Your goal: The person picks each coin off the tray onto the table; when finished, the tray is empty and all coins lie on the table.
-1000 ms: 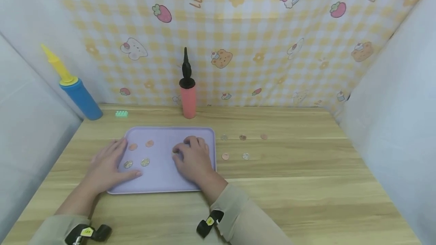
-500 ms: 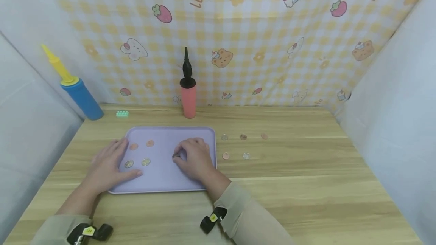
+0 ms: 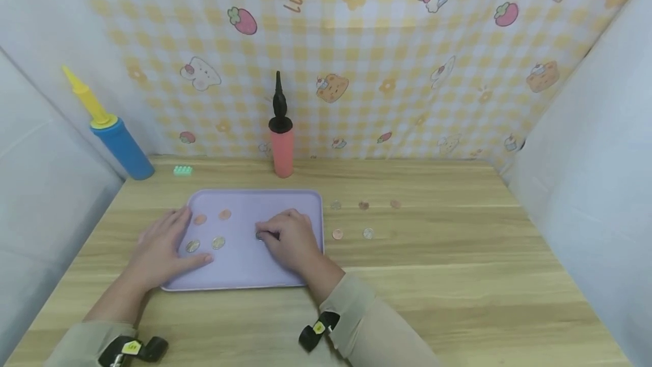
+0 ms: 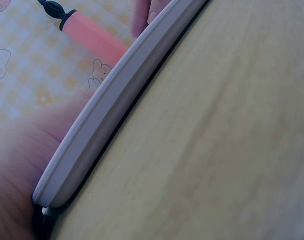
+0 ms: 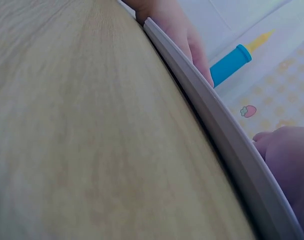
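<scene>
In the head view a shallow purple tray (image 3: 239,273) lies on the wooden table. My left hand (image 3: 160,248) rests over its left edge, fingers straight and thumb spread along the tray. Within the tray my right hand (image 3: 292,239) pinches a coin (image 3: 259,235) between thumb and fingertips, close to the tray floor; the fingers hide most of it. Two copper coins (image 3: 224,214) and two yellowish-silver coins (image 3: 218,242) lie flat near my left hand. Both wrist views show mainly the tray's outer wall (image 4: 116,105), which blocks the coins from sight.
Several coins (image 3: 364,205) lie in two rows on the table right of the tray. Behind it stand a pink hand pump (image 3: 282,152) with a black nozzle and a leaning blue pump (image 3: 124,149) with a yellow nozzle. A small green toy brick (image 3: 183,170) sits at the back left.
My right fingers, at first apart at the coin, have drawn together around it. The coin has tilted and sits slightly nearer me. My left hand and the other coins have stayed put.
</scene>
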A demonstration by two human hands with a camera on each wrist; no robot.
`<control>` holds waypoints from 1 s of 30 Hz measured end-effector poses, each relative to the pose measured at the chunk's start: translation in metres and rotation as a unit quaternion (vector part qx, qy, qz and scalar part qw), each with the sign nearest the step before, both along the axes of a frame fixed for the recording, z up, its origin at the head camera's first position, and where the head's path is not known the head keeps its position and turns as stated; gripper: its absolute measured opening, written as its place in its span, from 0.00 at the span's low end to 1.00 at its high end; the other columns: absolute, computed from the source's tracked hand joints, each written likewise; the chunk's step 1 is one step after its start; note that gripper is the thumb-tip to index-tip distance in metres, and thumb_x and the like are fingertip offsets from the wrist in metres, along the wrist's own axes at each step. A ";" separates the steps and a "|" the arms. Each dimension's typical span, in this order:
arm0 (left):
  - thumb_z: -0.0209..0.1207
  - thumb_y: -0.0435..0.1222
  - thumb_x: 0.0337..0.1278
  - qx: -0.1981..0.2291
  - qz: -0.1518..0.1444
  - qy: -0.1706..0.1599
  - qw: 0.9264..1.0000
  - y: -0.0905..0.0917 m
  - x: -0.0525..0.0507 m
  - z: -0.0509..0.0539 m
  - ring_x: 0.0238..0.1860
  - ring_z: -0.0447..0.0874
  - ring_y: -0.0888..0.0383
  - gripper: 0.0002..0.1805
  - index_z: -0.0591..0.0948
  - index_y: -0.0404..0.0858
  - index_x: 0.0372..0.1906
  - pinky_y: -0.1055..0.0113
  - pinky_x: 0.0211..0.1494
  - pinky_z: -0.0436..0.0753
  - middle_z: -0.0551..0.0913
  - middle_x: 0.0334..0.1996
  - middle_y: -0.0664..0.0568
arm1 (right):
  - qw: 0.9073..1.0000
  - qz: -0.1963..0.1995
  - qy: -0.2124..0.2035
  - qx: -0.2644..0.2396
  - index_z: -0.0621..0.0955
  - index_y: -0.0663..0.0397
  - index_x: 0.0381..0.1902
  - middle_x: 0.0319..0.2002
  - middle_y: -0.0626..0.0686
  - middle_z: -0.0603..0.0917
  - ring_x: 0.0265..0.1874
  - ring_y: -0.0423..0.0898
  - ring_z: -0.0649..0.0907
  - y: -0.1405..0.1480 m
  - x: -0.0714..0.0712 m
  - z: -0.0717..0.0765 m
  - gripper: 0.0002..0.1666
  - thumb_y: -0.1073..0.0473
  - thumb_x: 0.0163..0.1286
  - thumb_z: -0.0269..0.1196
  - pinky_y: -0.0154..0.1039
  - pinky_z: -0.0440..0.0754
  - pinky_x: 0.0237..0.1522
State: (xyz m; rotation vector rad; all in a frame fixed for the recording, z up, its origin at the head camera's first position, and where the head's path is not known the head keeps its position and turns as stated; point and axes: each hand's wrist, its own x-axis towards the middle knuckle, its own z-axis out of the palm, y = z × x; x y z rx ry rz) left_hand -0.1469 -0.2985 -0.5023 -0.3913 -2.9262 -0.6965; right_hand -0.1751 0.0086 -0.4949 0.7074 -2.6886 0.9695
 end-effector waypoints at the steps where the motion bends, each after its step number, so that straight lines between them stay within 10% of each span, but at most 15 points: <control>1: 0.76 0.62 0.50 0.000 -0.001 0.000 1.000 0.000 0.000 0.000 0.78 0.52 0.22 0.69 0.54 0.27 0.84 0.17 0.69 0.49 0.59 0.80 0.25 | 1.000 0.000 -0.002 0.001 0.94 0.31 0.49 0.44 0.34 0.92 0.49 0.37 0.82 0.000 0.000 0.000 0.10 0.51 0.74 0.72 0.42 0.75 0.58; 30: 0.74 0.60 0.57 0.005 -0.007 0.018 1.000 -0.003 -0.002 -0.005 0.78 0.54 0.21 0.64 0.56 0.26 0.83 0.19 0.70 0.50 0.61 0.78 0.23 | 0.997 -0.025 -0.002 -0.074 0.92 0.49 0.55 0.44 0.43 0.93 0.45 0.40 0.84 0.000 -0.003 -0.007 0.24 0.60 0.60 0.82 0.34 0.79 0.53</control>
